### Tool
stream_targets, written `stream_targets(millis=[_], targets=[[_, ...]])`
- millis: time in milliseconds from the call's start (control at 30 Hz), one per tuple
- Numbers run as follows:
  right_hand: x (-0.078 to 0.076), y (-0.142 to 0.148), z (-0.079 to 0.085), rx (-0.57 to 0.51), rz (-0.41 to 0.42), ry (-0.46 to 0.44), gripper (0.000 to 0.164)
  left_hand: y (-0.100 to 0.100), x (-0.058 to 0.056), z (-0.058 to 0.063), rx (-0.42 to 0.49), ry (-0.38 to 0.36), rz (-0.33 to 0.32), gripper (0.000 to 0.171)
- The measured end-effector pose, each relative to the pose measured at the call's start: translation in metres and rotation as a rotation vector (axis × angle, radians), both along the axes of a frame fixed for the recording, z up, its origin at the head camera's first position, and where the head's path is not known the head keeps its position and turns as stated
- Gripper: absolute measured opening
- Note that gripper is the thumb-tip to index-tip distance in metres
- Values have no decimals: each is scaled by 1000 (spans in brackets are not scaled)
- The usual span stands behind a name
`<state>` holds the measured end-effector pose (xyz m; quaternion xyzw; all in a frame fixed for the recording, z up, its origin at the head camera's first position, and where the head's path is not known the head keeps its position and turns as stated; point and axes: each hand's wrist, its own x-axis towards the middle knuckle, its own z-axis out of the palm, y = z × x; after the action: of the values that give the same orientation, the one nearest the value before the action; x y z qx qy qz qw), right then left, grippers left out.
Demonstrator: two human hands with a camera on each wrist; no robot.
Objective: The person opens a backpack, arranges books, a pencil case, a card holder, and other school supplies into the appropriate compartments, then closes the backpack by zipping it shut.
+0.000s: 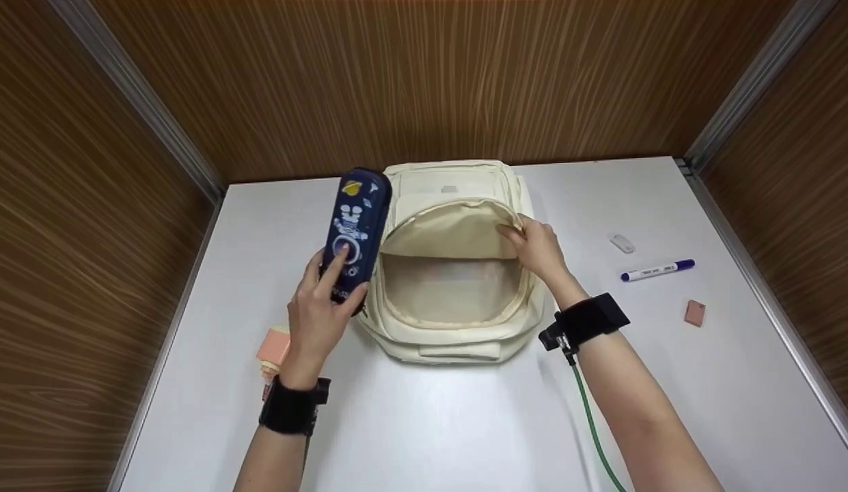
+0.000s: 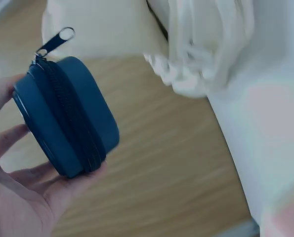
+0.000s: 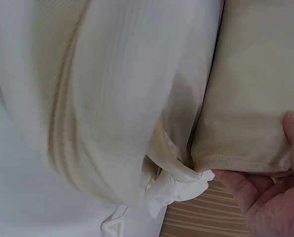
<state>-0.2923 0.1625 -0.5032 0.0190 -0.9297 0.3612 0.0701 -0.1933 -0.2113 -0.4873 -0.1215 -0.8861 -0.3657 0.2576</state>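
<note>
My left hand (image 1: pixel 320 318) grips a dark blue zippered pencil case (image 1: pixel 359 225) with an astronaut picture, raised at the left side of a cream backpack (image 1: pixel 458 352). In the left wrist view the end of the pencil case (image 2: pixel 70 118) shows its zipper and pull tab, with fingers and thumb around it. At the backpack's right side my right hand (image 1: pixel 538 247) pinches the edge of the unzipped flap (image 1: pixel 458 229), folding it up from the opening. Seen from the right wrist, the flap's beige lining (image 3: pixel 250 98) lies between thumb and fingers.
Right of the backpack lie a small white object (image 1: pixel 622 242), a blue-capped marker (image 1: pixel 658 270) and a small pinkish block (image 1: pixel 695 313). A pink-orange item (image 1: pixel 274 346) is partly hidden behind the left wrist. Wood-grain panels (image 1: pixel 437 82) border the white table (image 1: pixel 430 424).
</note>
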Motion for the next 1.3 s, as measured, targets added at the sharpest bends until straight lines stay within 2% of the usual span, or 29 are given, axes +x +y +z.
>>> stream_targets(millis=[133,233,467,600,800,967,1067,1300], targets=[[-4,-1,3,7,-2,-6,39,16,3,-2,4,30,-101,64],[-8,-1,8,13,0,-6,39,24,5,-4,-17,20,-165,64],[-15,-5,26,23,-16,15,37,35,6,-9,-111,-63,-286,61],[-17,-7,36,24,-34,31,36,38,5,-16,-187,-148,-318,56],[-24,-7,42,5,-52,26,37,42,2,-27,-317,-260,-278,48],[-32,-7,49,2,-86,3,36,50,-3,-33,-366,-294,-193,47],[-36,-7,53,-4,-106,-13,37,58,-7,-36,-384,-273,-145,46],[-41,-6,56,-31,-144,-44,40,78,-16,-45,-420,-164,-51,44]])
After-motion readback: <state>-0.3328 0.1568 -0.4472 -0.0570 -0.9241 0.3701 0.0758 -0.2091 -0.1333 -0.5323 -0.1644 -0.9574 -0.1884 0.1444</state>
